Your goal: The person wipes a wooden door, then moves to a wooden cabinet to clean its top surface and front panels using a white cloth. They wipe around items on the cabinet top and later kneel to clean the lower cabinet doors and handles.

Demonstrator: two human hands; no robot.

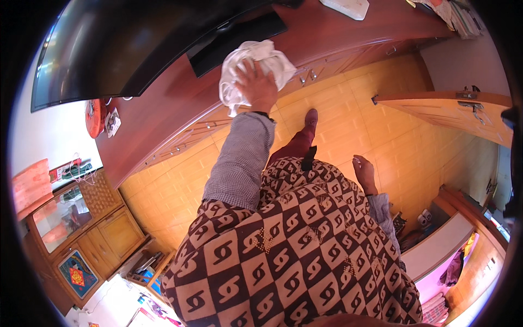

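Note:
My left hand [258, 86] presses with spread fingers on a crumpled white cloth [267, 57], which lies on the dark red top of a long wooden cabinet [171, 102], partly over its front edge. The flat black base [241, 39] of a television [122, 45] stands just behind the cloth. My right hand [364, 171] hangs low beside my body above the tiled floor, its fingers curled; whether something small is between the fingertips I cannot tell.
Round red container [95, 118] and a small card [112, 122] sit on the cabinet's left part. A white object [347, 7] lies at its back. At right stands an open wooden door [441, 107]. Wooden cupboards [110, 233] are at lower left, and a bench-like piece [439, 245] is at lower right.

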